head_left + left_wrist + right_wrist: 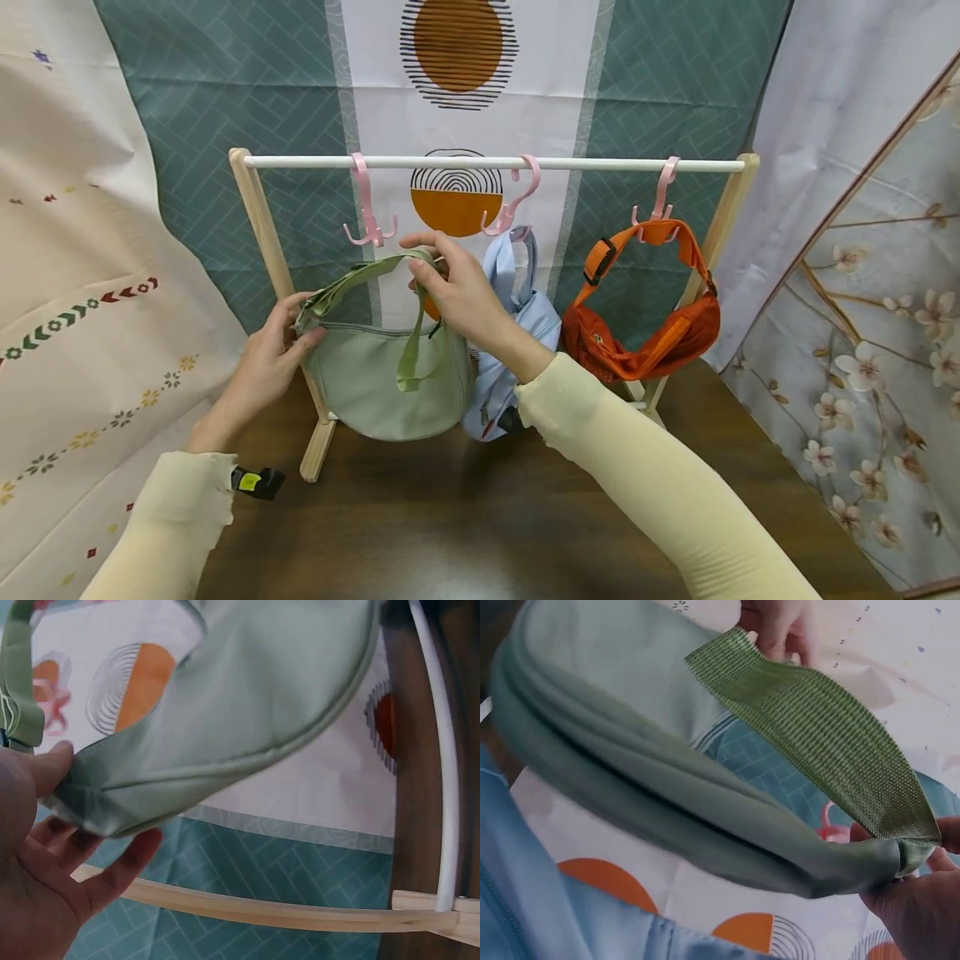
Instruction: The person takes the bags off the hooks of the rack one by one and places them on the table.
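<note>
A sage-green shoulder bag (pixel 382 383) is held up in front of the rack, below the left pink hook (pixel 367 208). My left hand (pixel 273 350) grips the bag's upper left corner, thumb on the front; in the left wrist view its other fingers curl behind the corner. With my right hand (pixel 457 283) I pinch the green webbing strap (pixel 416 342) where it meets the bag's right end, as the right wrist view shows. The strap arches above the bag's zipped opening, and a loose end hangs down the front.
A light-blue bag (pixel 536 321) hangs from the middle pink hook (pixel 517 200), right behind my right wrist. An orange bag (pixel 645 333) hangs on the right hook (pixel 662 192). The white bar (pixel 450 162) joins wooden side posts (pixel 262 225) above a dark wooden table (pixel 480 517).
</note>
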A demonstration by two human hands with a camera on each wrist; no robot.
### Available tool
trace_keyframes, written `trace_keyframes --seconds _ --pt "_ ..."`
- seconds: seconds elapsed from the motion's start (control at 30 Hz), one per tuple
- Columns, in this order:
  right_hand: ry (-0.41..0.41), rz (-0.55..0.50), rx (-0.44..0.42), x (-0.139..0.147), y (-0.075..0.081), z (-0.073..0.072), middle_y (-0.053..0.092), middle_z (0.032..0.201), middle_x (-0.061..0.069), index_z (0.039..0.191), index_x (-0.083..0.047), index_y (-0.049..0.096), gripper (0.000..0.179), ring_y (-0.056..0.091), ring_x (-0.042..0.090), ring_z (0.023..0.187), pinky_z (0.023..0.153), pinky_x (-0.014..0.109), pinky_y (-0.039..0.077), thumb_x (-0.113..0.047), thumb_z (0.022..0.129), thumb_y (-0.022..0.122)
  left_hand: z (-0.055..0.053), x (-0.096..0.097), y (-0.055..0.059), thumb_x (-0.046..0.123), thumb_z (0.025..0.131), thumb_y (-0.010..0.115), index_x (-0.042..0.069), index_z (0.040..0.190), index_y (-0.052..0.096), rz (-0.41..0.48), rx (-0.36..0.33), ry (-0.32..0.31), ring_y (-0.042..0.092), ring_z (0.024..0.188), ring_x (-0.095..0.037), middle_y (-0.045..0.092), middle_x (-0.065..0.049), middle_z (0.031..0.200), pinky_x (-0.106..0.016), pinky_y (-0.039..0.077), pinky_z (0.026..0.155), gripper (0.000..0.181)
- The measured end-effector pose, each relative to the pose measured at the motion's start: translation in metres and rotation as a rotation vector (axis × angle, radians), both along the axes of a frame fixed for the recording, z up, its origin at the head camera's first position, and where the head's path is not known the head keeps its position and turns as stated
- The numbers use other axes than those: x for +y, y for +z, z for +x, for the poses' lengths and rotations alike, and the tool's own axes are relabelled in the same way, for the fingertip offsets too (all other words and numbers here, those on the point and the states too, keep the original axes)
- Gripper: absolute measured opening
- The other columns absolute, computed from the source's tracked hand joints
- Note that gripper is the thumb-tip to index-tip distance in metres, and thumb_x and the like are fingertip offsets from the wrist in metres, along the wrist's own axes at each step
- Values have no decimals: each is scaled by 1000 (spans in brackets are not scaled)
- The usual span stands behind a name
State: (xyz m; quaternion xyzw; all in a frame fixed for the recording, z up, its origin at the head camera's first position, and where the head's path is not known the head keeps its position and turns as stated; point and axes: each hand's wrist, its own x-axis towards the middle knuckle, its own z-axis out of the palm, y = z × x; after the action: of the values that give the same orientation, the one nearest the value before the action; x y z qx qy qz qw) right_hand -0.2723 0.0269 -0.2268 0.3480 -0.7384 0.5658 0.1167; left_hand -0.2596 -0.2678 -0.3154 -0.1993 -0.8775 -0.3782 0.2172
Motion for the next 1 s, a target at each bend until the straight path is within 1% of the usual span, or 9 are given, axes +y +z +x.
trace_keyframes --seconds 0.1,0.23,0.3,0.4,0.5,0.7,0.77,0.9,1.0 --pt "35 -7 -13 4 -6 -1 64 97 22 139 -5 57 29 63 33 84 77 44 52 -12 111 51 3 -5 6 16 110 53 9 157 35 43 47 -5 67 103 -21 59 -27 129 -11 43 74 50" --pt "42 41 -22 9 -18 -2 63 96 22 140 -7 54 29 59 34 80 74 39 49 -13 112 49 8 -10 21 11 110 52 5 152 40 135 126 -3 59 86 -3 61 -10 110 -15 41 72 44" --pt "27 82 -19 10 -25 -2 63 99 19 141 -9 53 30 61 30 84 76 33 49 -14 112 48 10 -11 31 10 110 51 4 150 42 182 152 4 57 82 -5 60 0 106 -16 42 71 42" --pt "1 137 -7 10 -35 -2 63 104 17 143 -8 52 32 66 27 95 79 29 48 -13 112 48 13 -11 45 11 110 52 4 147 45 231 182 18 58 82 -8 61 7 105 -17 43 72 39" --pt "-8 170 7 10 -45 -2 61 109 17 143 -4 51 33 67 28 101 83 28 49 -12 112 47 17 -8 57 14 110 52 6 146 49 252 196 24 58 85 -10 61 6 107 -18 44 74 37" --pt "-102 242 52 10 -70 -4 59 130 13 142 -3 55 38 57 24 107 96 35 46 -6 104 51 26 4 75 17 109 53 7 142 54 231 218 45 58 88 -11 61 5 106 -19 44 75 34" --pt "-142 263 52 9 -77 -5 59 127 13 140 -4 57 39 54 24 104 93 37 45 -5 101 53 29 7 79 18 109 54 8 142 55 227 218 44 59 87 -11 61 5 106 -19 45 74 34" --pt "-180 276 25 9 -87 -4 58 110 9 124 -7 63 24 51 22 95 83 34 43 -7 102 56 35 9 86 20 109 54 9 141 56 225 215 36 60 86 -10 62 3 106 -17 46 73 34" --pt "-144 254 -34 10 -91 -3 56 101 9 117 -7 62 15 53 22 90 78 33 43 -11 104 56 38 9 87 21 109 54 9 141 56 218 216 42 60 86 -10 63 2 107 -16 47 73 35"
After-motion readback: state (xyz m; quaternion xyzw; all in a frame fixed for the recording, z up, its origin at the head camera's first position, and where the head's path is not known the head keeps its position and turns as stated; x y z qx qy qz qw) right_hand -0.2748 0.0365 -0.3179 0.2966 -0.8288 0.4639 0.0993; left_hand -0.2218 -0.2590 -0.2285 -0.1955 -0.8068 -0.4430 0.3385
